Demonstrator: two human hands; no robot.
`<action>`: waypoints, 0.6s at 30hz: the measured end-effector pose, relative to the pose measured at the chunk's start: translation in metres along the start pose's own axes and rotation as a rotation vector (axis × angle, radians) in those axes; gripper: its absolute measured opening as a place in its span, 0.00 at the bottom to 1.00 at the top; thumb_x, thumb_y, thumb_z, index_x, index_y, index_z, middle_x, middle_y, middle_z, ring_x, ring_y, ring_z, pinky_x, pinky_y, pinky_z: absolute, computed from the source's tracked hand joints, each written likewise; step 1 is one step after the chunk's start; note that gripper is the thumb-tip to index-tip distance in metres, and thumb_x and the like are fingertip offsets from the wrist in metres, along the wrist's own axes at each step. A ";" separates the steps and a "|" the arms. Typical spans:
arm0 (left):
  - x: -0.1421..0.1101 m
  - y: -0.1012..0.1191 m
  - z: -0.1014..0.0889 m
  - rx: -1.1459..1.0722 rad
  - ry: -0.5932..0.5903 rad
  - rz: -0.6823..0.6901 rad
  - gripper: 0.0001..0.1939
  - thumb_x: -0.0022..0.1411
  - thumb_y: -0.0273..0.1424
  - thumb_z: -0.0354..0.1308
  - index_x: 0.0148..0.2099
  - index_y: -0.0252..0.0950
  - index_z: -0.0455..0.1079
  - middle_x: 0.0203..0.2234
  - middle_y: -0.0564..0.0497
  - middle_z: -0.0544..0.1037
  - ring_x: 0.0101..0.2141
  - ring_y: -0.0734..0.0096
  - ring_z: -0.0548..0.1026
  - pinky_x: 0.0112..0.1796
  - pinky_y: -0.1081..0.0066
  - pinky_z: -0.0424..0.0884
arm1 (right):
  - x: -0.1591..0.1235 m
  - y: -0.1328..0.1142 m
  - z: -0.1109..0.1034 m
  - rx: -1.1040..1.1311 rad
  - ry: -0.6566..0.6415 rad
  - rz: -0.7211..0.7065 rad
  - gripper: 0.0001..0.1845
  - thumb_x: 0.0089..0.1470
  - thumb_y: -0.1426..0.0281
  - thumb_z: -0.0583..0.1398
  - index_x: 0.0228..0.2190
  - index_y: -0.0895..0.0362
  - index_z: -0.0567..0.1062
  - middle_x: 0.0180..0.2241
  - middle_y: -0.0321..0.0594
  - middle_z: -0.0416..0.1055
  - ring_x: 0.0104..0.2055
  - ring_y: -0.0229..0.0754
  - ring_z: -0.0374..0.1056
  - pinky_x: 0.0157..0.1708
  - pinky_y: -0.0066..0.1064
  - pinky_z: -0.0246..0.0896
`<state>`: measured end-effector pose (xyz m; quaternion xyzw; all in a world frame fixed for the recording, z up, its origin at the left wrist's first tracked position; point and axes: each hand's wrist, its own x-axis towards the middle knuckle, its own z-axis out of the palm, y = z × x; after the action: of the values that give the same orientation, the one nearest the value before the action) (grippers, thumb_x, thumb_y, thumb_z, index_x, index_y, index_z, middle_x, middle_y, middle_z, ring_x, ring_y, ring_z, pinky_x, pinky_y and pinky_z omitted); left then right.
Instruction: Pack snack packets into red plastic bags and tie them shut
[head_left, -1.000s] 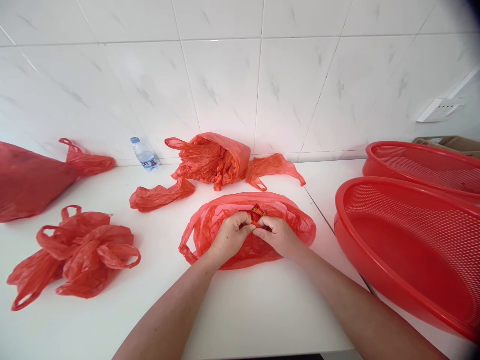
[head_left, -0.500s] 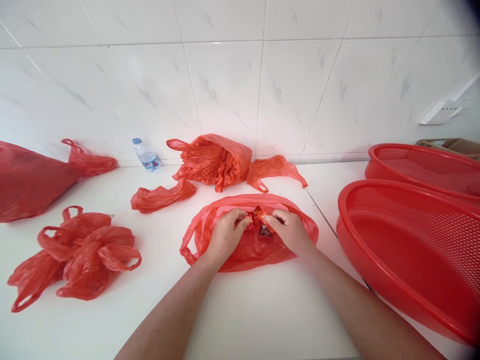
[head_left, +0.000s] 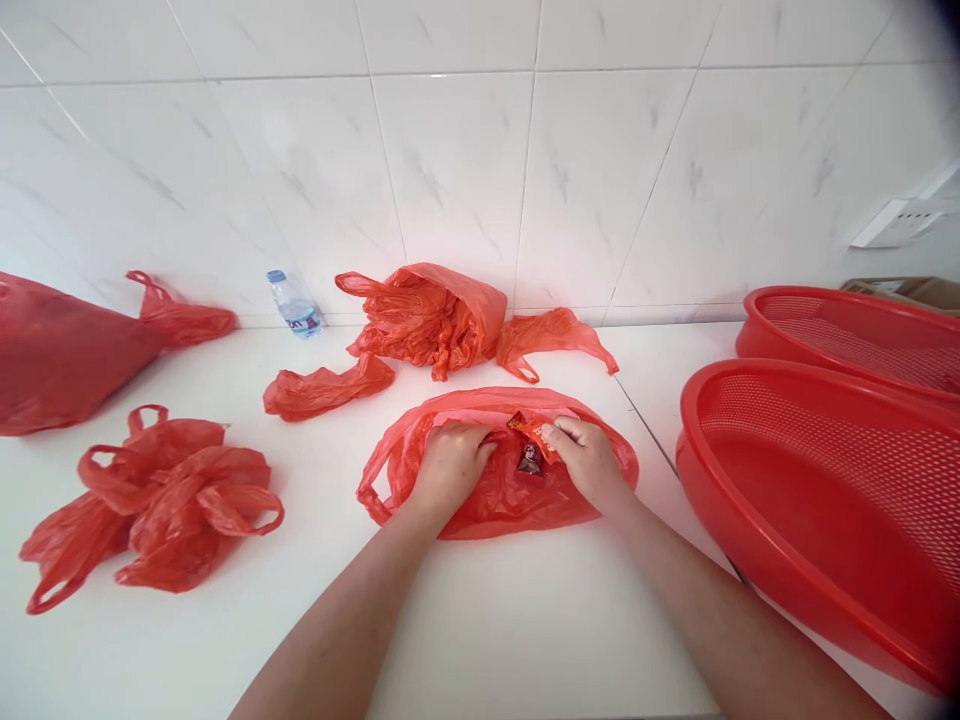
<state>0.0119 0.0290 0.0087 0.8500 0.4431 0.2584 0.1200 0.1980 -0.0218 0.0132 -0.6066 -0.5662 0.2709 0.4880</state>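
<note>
A flattened red plastic bag (head_left: pixel 600 455) lies open on the white counter (head_left: pixel 510 620) in front of me. My left hand (head_left: pixel 448 465) rests on the bag's left half, fingers curled into the plastic near its opening. My right hand (head_left: pixel 587 458) pinches a small red wrapped sweet (head_left: pixel 531 431) at the bag's mouth. A second, darker wrapped sweet (head_left: pixel 530 459) lies on the bag between my hands.
Two red mesh basins (head_left: pixel 817 480) stand at the right, with a brown box behind. A stuffed bundle of red bags (head_left: pixel 431 320), loose red bags (head_left: pixel 322 392), a knotted pile (head_left: pixel 161 500), a big full red bag (head_left: pixel 60 350) and a small water bottle (head_left: pixel 294 305) sit along the tiled wall.
My hands have drawn apart over the bag. The left has settled onto the plastic, the right keeps the red sweet, and a darker sweet now lies exposed between them.
</note>
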 end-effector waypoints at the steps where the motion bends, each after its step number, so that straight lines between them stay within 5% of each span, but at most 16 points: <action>1: 0.000 0.000 -0.003 -0.056 0.039 -0.034 0.08 0.60 0.29 0.52 0.36 0.40 0.73 0.31 0.50 0.78 0.34 0.65 0.73 0.38 0.66 0.66 | 0.000 0.000 0.000 0.001 0.007 0.000 0.21 0.53 0.64 0.54 0.18 0.54 0.48 0.19 0.29 0.46 0.22 0.33 0.45 0.21 0.28 0.40; 9: 0.000 -0.002 -0.006 -0.429 0.134 -0.236 0.10 0.62 0.35 0.49 0.29 0.39 0.66 0.24 0.54 0.72 0.26 0.70 0.69 0.27 0.71 0.64 | -0.002 0.000 0.001 -0.001 -0.011 0.008 0.21 0.54 0.62 0.53 0.19 0.54 0.47 0.19 0.30 0.45 0.22 0.34 0.45 0.22 0.28 0.40; 18: 0.001 -0.003 -0.011 -0.381 0.189 -0.239 0.11 0.61 0.34 0.49 0.26 0.38 0.60 0.21 0.56 0.67 0.24 0.73 0.64 0.25 0.72 0.59 | 0.001 0.003 -0.001 0.101 0.017 0.037 0.21 0.55 0.61 0.53 0.19 0.54 0.48 0.19 0.30 0.45 0.22 0.34 0.43 0.22 0.29 0.39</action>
<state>0.0044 0.0318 0.0168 0.7255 0.4930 0.3997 0.2661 0.1997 -0.0211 0.0113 -0.5938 -0.5362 0.3029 0.5178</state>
